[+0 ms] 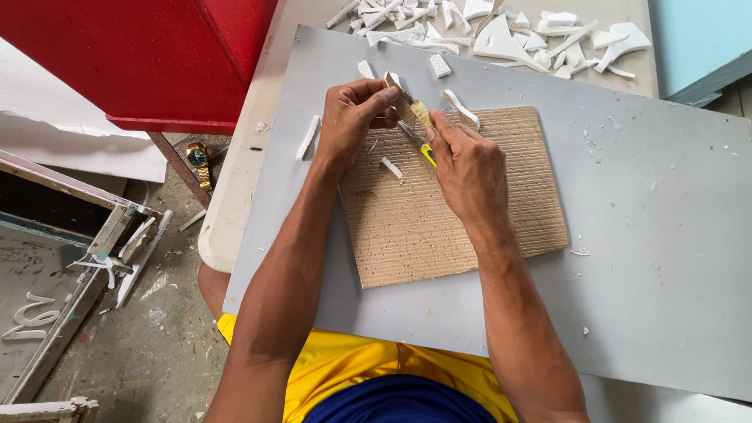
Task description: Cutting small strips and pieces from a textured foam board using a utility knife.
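Left hand (350,119) is closed on a small white foam strip (394,82), thumb and fingers pinching it just above the far edge of a scored brown cutting board (454,227). Right hand (468,160) is clamped on a yellow-handled craft knife (423,149), its blade angled up to meet the strip; the two hands sit close together, almost touching. The board lies on a grey sheet (650,235) that covers most of the worktop (235,196). Small white offcuts lie around the hands: one (392,167) on the board between the wrists, a curled strip (460,107) at the board's far edge, a longer piece (309,137) left of the left hand, two chunks (439,65) on the grey sheet beyond. A pile of white scraps (501,31) sits at the worktop's far edge. A red panel (172,55) overhangs the left side; a gold wristwatch (198,160) lies below it. A pale blue board (701,43) stands at far right.
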